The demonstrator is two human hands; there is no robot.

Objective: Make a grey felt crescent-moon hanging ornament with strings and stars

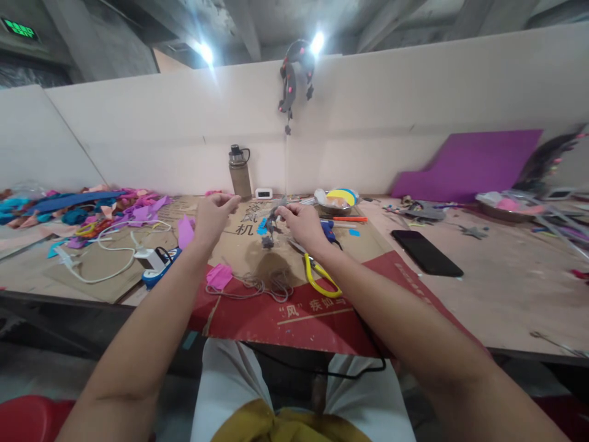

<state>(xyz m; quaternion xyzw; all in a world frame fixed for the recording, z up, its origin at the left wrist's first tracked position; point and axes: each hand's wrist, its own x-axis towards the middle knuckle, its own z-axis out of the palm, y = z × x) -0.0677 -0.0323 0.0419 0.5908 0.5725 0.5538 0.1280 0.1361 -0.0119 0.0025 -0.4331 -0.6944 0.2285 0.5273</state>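
Observation:
My right hand (301, 226) pinches a small grey felt piece (270, 228) that hangs over the cardboard. To its left, my left hand (215, 215) is raised with thumb and fingertips pressed together; whatever it may hold is too small to make out. Below the hands, a tangle of grey cord (257, 287) lies on the red part of the cardboard (294, 325), beside a pink felt scrap (219, 276). Scissors with yellow handles (317, 279) lie under my right wrist. A blue tool (328, 231) is partly hidden behind my right hand.
A bottle (240, 173) and small white clock (264, 193) stand at the back. Felt scraps (73, 205) and a power strip (159, 270) are left; a black phone (426, 253) and purple sheet (473, 166) are right. A grey wreath (289, 86) hangs on the wall.

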